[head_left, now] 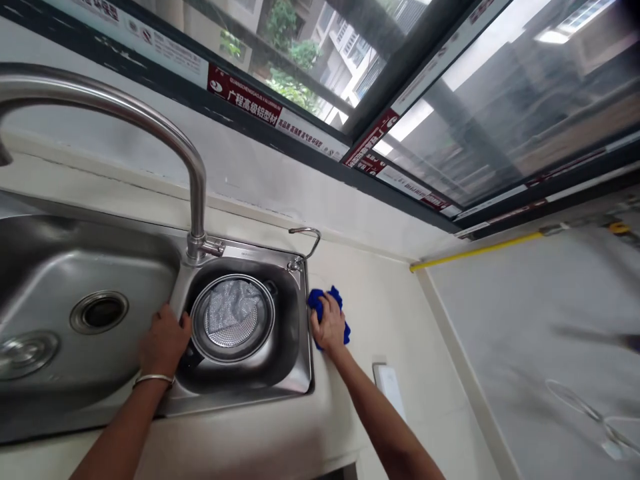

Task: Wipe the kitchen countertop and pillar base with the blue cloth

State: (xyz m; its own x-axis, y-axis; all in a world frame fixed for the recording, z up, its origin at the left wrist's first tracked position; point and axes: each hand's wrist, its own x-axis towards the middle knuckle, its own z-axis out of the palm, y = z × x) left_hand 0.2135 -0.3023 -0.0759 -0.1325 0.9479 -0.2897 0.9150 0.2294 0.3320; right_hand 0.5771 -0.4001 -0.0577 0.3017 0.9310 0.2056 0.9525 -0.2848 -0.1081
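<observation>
My right hand [329, 325] presses a bunched blue cloth [345, 333] onto the pale countertop [373, 300], just right of the sink's edge. The fingers are curled over the cloth. On the ridge between the two basins of the steel sink [300, 373] sits my left hand [164, 340], its fingers bent around the divider [175, 297]; a bangle circles that wrist. Inside the smaller basin lies a round pan [270, 327] with dark handles, holding a perforated metal disc [240, 335] and a grey mesh cloth [227, 303].
A tall curved faucet [197, 167] rises behind the divider. The small thin spout [316, 241] stands at the sink's back right corner. A white elongated object [390, 387] lies on the counter near my right forearm. Behind runs a window frame [300, 143]; a yellow pipe [475, 251] follows the right wall.
</observation>
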